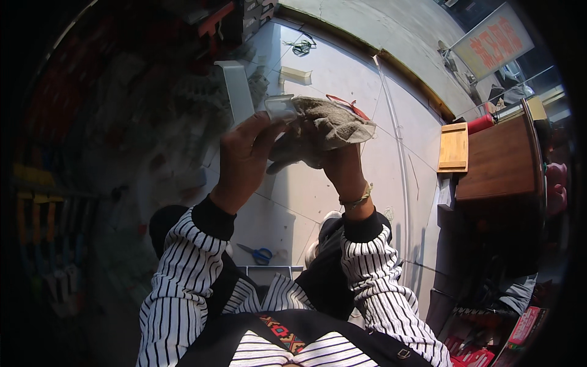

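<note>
My bare left hand is closed, thumb and fingers pinching a clear plastic piece in front of me. A pale translucent strip rises beyond its knuckles; whether it is joined to that piece I cannot tell. Around my right hand is a soiled beige-grey knit work glove with a loose flared edge and a red band. The right hand meets the left at the plastic piece, its fingers bent and largely hidden by the glove. A thin bracelet circles the right wrist.
Blue-handled scissors lie on the tiled floor between my feet. Farther off are a pale plastic offcut and a tangle of green strapping. A brown cabinet with a wooden board stands right; dim, cluttered goods fill the left.
</note>
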`<state>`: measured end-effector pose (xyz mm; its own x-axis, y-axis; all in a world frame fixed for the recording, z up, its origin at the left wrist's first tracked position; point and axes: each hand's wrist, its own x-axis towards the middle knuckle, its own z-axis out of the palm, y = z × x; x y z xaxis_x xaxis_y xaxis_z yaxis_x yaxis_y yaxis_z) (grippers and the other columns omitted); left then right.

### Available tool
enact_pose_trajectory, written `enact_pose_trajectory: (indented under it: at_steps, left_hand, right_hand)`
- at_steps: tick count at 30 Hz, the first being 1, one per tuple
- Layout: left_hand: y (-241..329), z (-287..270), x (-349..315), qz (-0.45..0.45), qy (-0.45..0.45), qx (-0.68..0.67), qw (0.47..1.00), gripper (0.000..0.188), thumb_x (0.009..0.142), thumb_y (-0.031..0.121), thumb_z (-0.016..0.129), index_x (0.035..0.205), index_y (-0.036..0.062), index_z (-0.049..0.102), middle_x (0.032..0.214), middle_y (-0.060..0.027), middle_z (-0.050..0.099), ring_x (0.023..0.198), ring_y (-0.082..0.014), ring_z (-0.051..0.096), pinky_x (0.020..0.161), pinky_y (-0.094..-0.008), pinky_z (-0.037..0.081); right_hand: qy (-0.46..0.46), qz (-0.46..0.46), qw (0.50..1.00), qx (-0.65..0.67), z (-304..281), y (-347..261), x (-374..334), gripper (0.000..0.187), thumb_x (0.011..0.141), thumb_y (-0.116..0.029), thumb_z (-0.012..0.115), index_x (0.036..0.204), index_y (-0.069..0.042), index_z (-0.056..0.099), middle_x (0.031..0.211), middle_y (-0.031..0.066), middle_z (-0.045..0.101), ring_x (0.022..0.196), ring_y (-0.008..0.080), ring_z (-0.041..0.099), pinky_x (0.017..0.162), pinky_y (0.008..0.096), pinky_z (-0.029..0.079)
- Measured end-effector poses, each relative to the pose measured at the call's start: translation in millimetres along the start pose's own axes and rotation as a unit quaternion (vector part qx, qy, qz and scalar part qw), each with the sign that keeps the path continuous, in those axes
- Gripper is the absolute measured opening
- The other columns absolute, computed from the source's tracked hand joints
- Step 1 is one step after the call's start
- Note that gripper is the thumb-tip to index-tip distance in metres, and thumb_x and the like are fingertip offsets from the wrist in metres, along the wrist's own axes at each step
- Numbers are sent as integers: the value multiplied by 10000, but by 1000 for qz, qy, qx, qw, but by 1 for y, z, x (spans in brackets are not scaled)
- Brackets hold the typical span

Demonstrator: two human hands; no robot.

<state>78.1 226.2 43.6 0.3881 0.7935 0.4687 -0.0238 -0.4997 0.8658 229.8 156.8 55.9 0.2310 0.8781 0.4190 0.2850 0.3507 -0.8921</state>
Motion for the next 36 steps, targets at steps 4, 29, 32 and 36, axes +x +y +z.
enact_pose_trajectory:
  at_steps: [4, 29, 32, 36]
  left_hand:
    - [-3, -1, 8, 52, 29, -11, 998, 112, 869, 14, 551, 958, -9, 615, 845, -125, 650, 760, -195, 637, 671, -267, 487]
    - [-11, 11, -8, 116, -137, 184, 966, 195, 695, -83, 591, 864, 14, 594, 798, -143, 605, 751, -318, 618, 639, -342, 497]
    - [-12, 17, -13, 131, -129, 170, 968, 236, 687, -82, 592, 901, 17, 581, 816, -152, 602, 749, -334, 612, 632, -357, 499]
    - [-9, 28, -15, 166, -133, 179, 961, 219, 684, -69, 595, 881, 24, 577, 788, -124, 594, 732, -318, 597, 615, -352, 492]
  right_hand:
    - [87, -40, 993, -71, 7, -5, -3, 292, 858, -110, 592, 1117, 14, 539, 1017, 106, 591, 880, 192, 609, 710, 283, 512]
    - [-57, -119, 978, -162, 14, -2, 12, 280, 682, -29, 650, 950, 9, 580, 939, 160, 575, 869, 316, 567, 770, 322, 469]
    - [-30, -5, 980, -198, 6, 3, 12, 203, 735, -38, 644, 922, 15, 587, 851, 90, 602, 742, 189, 576, 692, 254, 472]
    - [78, 57, 993, -69, 0, 12, 9, 149, 766, -54, 617, 877, 18, 549, 731, 67, 560, 662, 124, 546, 624, 274, 472]
